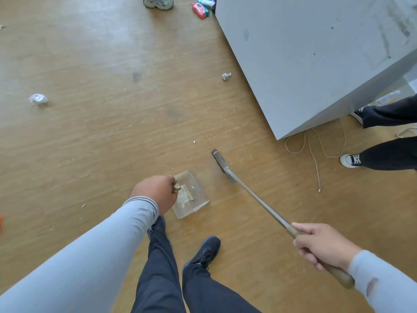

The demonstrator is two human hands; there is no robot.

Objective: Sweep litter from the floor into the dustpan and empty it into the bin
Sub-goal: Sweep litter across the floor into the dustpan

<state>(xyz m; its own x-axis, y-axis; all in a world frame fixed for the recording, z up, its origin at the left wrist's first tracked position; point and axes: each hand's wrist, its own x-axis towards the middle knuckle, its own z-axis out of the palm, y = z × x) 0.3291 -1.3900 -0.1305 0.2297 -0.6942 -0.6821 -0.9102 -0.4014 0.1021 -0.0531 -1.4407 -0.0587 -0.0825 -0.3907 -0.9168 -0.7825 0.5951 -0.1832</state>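
Here left hand (155, 192) grips dustpan (191, 197); right hand (320, 247) grips broom (259, 199).

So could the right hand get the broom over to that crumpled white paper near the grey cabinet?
Probably yes. The right hand grips the broom, whose head sits on bare floor. Nothing lies between it and the crumpled paper beside the grey cabinet, though a step forward looks needed.

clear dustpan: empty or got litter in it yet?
Not empty. Through the clear plastic dustpan, gripped by the left hand, a yellowish wrapper and a small white scrap lie on its floor.
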